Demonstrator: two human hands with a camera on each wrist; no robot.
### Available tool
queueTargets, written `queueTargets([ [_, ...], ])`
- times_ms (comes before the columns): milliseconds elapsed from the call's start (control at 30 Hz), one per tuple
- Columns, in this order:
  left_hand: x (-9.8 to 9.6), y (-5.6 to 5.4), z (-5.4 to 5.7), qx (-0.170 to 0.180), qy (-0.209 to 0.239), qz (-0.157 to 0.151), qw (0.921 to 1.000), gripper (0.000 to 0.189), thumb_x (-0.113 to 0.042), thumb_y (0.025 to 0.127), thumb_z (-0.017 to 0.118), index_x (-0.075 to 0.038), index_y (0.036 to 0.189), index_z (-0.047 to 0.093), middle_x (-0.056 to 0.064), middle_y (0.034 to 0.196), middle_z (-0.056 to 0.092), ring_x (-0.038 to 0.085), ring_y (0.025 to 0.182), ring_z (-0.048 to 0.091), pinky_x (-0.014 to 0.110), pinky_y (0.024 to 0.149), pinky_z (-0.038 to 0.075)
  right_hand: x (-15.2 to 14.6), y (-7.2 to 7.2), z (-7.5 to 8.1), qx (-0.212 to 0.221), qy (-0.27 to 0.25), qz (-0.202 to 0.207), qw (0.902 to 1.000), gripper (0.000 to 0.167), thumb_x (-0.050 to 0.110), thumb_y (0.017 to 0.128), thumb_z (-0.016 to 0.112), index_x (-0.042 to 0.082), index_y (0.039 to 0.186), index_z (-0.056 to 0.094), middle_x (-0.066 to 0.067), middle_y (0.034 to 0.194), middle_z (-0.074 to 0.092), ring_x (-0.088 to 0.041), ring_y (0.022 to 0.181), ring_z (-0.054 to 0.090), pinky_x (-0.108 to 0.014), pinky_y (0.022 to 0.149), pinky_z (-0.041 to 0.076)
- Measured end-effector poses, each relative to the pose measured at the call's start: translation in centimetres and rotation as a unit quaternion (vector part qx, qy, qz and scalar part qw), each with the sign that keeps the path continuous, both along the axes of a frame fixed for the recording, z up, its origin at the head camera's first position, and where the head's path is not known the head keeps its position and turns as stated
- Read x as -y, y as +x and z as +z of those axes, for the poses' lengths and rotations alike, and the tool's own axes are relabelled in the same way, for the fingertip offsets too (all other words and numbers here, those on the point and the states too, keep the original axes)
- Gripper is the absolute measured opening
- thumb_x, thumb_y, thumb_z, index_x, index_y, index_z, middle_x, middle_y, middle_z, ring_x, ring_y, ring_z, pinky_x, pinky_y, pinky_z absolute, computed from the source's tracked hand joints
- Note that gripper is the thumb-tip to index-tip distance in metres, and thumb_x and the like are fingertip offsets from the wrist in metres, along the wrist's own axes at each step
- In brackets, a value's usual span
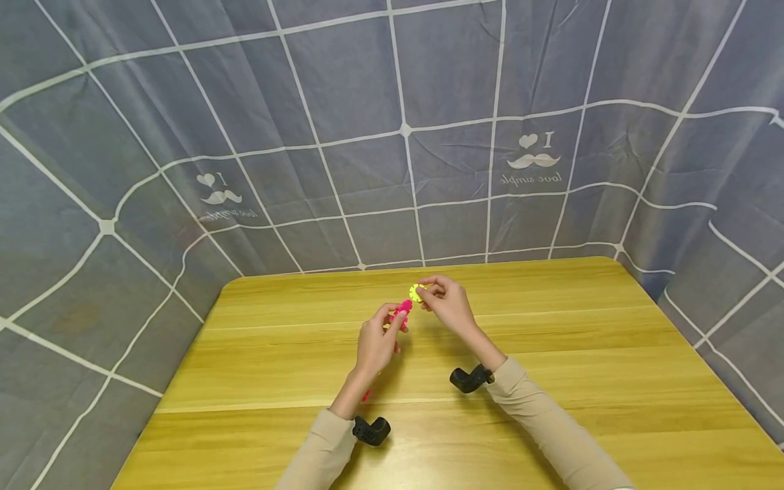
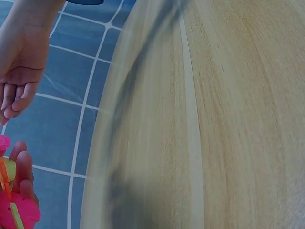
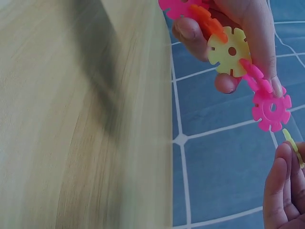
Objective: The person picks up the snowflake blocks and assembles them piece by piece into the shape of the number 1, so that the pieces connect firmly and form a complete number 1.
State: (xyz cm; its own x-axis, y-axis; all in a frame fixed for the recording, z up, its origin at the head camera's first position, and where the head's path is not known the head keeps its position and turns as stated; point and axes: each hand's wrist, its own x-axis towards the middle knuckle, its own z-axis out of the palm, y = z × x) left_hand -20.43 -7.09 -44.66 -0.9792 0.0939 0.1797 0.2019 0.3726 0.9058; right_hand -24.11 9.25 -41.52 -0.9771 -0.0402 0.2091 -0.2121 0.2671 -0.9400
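My left hand (image 1: pixel 375 346) pinches a chain of interlocking notched plastic discs. In the right wrist view the chain shows a pink end disc (image 3: pixel 271 112), a yellow disc (image 3: pixel 224 57) and an orange disc (image 3: pixel 209 23), joined at angles to one another. Between thumb and fingers, my right hand (image 1: pixel 452 307) pinches a single yellow notched disc (image 1: pixel 416 292). Its edge lies close to the pink end disc, with a small gap in the right wrist view. The left wrist view catches only part of the chain, with a pink disc (image 2: pixel 21 211) near the fingers.
Both hands are above a wood-grain table (image 1: pixel 551 327). A small pink piece (image 1: pixel 365 395) shows beside the left wrist; whether it belongs to the chain I cannot tell. Grey curtains with white lines (image 1: pixel 453 163) hang behind the table and at its sides.
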Motion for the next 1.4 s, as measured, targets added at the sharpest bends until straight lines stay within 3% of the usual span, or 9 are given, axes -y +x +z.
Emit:
queueTargets([
  [200,-0.1,0.0,0.0,-0.007,-0.014,0.002,0.9999,0.031,-0.036,0.099,0.052,-0.012,0.115,0.063,0.016,0.081,0.071,0.041,0.046,0.058,0.017,0.035,0.033,0.0,0.0,-0.1,-0.005,0.012,0.003,0.9999,0.020,0.010,0.090,0.066,-0.001,0.106,0.067,-0.020,0.078,0.069,-0.032,0.065,0.065,-0.022,0.056,0.051],
  [300,-0.1,0.0,0.0,-0.010,-0.020,0.003,0.9998,0.030,-0.036,0.099,0.052,-0.012,0.114,0.063,0.015,0.080,0.071,0.039,0.044,0.058,0.018,0.035,0.034,0.0,0.0,-0.2,-0.007,0.016,0.004,0.9998,0.021,0.012,0.090,0.067,-0.002,0.106,0.068,-0.023,0.078,0.069,-0.032,0.065,0.064,-0.017,0.053,0.046],
  [500,-0.3,-0.1,0.1,-0.016,-0.031,0.004,0.9994,0.030,-0.037,0.098,0.052,-0.013,0.113,0.064,0.007,0.077,0.070,0.034,0.042,0.058,0.020,0.035,0.036,0.0,0.0,0.0,-0.004,0.022,0.003,0.9997,0.021,0.013,0.090,0.067,-0.001,0.105,0.068,-0.023,0.079,0.069,-0.020,0.060,0.063,-0.017,0.053,0.046],
  [700,-0.4,-0.2,0.2,-0.027,-0.040,0.003,0.9989,0.029,-0.035,0.099,0.052,-0.012,0.112,0.064,0.006,0.076,0.070,0.027,0.039,0.056,0.021,0.034,0.036,0.0,0.0,0.2,-0.009,0.029,0.010,0.9995,0.022,0.009,0.090,0.065,-0.005,0.105,0.067,-0.024,0.077,0.069,-0.035,0.065,0.064,-0.018,0.052,0.045],
  [933,-0.5,-0.3,0.3,-0.052,-0.048,0.007,0.9974,0.029,-0.035,0.099,0.052,-0.012,0.111,0.064,0.004,0.076,0.070,0.013,0.034,0.051,0.021,0.033,0.036,0.0,-0.3,0.5,-0.019,0.057,0.016,0.9981,0.019,0.010,0.089,0.065,-0.004,0.103,0.070,-0.022,0.074,0.068,-0.015,0.055,0.061,-0.019,0.047,0.042],
  [1133,-0.8,-0.4,0.2,-0.060,-0.051,0.014,0.9968,0.027,-0.032,0.099,0.052,-0.011,0.111,0.064,0.005,0.077,0.070,0.003,0.033,0.045,0.019,0.033,0.034,0.0,-0.4,1.0,-0.028,0.067,0.023,0.9971,0.019,0.009,0.089,0.064,-0.004,0.101,0.070,-0.026,0.074,0.067,-0.008,0.052,0.059,-0.018,0.045,0.040],
  [1400,-1.1,-0.3,0.0,-0.079,-0.055,0.025,0.9951,0.028,-0.031,0.099,0.052,-0.008,0.109,0.065,0.004,0.077,0.071,0.001,0.032,0.043,0.018,0.033,0.033,-0.1,-0.5,0.7,-0.013,0.045,0.021,0.9987,0.019,0.008,0.088,0.065,-0.006,0.101,0.070,-0.027,0.073,0.067,-0.010,0.051,0.059,-0.018,0.044,0.038],
])
